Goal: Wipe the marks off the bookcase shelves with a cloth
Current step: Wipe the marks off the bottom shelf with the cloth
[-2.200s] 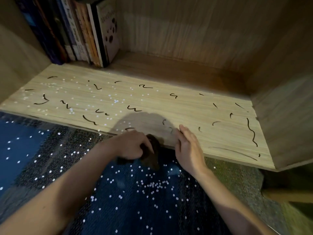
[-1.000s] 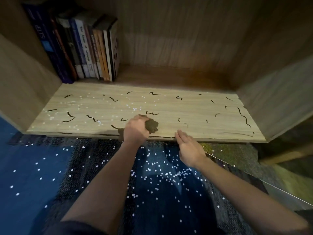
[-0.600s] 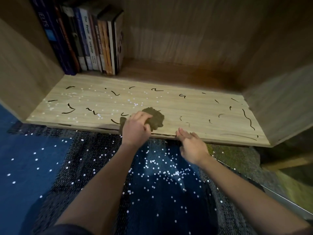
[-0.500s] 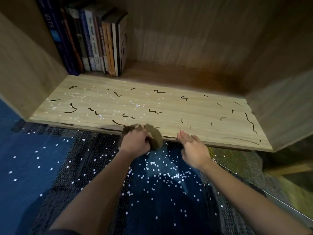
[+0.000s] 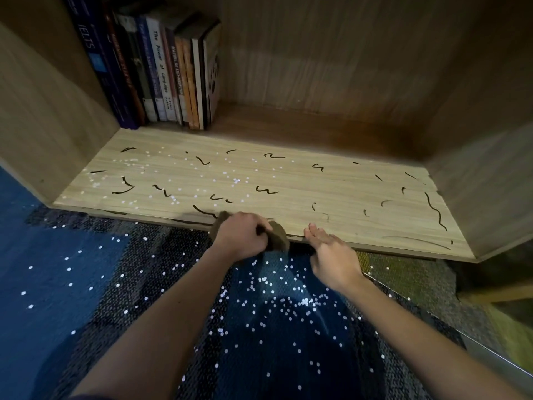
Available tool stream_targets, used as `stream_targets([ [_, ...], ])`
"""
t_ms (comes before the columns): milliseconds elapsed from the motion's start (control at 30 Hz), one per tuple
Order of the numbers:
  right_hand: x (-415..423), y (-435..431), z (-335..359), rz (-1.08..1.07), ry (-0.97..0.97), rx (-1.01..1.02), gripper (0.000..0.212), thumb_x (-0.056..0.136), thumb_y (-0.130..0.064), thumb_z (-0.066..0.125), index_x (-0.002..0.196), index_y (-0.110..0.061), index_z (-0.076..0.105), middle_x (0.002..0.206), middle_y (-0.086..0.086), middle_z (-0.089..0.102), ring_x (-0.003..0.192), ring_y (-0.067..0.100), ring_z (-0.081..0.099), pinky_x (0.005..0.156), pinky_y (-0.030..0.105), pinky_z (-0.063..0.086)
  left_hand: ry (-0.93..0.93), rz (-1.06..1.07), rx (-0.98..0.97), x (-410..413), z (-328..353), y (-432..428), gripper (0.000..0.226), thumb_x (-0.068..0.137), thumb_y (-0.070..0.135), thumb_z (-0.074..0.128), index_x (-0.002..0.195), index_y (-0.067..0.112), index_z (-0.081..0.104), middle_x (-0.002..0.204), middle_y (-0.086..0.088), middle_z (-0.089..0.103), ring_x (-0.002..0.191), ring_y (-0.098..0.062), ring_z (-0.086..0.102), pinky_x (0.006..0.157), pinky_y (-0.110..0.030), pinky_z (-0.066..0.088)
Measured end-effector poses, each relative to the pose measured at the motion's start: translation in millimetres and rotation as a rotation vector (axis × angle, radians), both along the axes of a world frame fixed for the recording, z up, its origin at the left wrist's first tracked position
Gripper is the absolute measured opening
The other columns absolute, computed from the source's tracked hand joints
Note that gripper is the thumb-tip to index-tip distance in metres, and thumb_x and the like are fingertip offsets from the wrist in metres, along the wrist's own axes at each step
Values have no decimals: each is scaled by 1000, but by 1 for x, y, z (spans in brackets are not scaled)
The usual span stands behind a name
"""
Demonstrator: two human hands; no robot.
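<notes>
The bottom shelf (image 5: 331,186) of the wooden bookcase is pale wood, scattered with several black scribble marks (image 5: 266,191) and small white specks. My left hand (image 5: 240,235) grips a bunched dark brown cloth (image 5: 278,239) at the shelf's front edge, near the middle. Just to its right, my right hand (image 5: 331,256) lies open with straight fingers, its fingertips touching the front edge.
A row of upright books (image 5: 161,76) stands at the back left of the shelf. The bookcase's side walls (image 5: 490,174) close in left and right. Blue and dark patterned carpet (image 5: 86,284) dotted with white specks lies below the shelf.
My left hand pulled the cloth from the middle of the shelf back toward me to the front edge. The right hand stayed at the edge.
</notes>
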State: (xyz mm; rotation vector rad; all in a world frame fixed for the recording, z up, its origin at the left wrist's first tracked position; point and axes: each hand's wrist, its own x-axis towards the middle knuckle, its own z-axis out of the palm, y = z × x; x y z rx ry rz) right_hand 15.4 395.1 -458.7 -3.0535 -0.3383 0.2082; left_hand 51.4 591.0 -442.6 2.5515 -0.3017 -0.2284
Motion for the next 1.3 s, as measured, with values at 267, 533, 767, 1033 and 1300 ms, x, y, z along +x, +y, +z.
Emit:
stream_targets([
  [267, 25, -23, 15, -307, 149, 637, 42, 92, 0, 42, 128, -20, 50, 128, 5, 56, 36, 5, 36, 35, 12, 30, -160, 87, -476, 30, 15, -10, 36, 79, 2, 55, 108, 20, 68, 106, 8, 64, 95, -11, 60, 90, -35, 51],
  [533, 51, -15, 10, -214, -26, 518, 41, 92, -6, 44, 132, -15, 47, 132, 2, 48, 125, 18, 41, 108, 38, 34, 13, -21, -281, 27, -34, -13, 53, 81, 15, 69, 131, 23, 52, 146, 3, 38, 136, -18, 32, 114, -46, 23],
  [767, 72, 42, 1, 25, 126, 154, 60, 86, -50, 51, 141, -35, 31, 142, 1, 30, 126, 25, 25, 107, 46, 21, -48, 98, -108, 24, -39, 21, 57, 73, 26, 51, 130, 20, 53, 139, 3, 46, 132, -20, 36, 114, -44, 17],
  [1033, 20, 32, 11, 92, -146, 478, 36, 81, -17, 52, 115, -19, 61, 110, -1, 57, 105, 18, 48, 99, 40, 35, -158, 133, -114, 32, -46, 29, 45, 80, 0, 56, 121, 18, 61, 130, 0, 55, 125, -21, 44, 109, -43, 31],
  [1300, 98, 32, 35, -80, -148, 501, 42, 89, -13, 47, 128, -29, 52, 126, -5, 54, 117, 18, 41, 104, 46, 26, -11, 126, 112, 48, -29, 29, 53, 88, 34, 56, 138, 27, 41, 150, 4, 28, 139, -19, 19, 114, -49, 5],
])
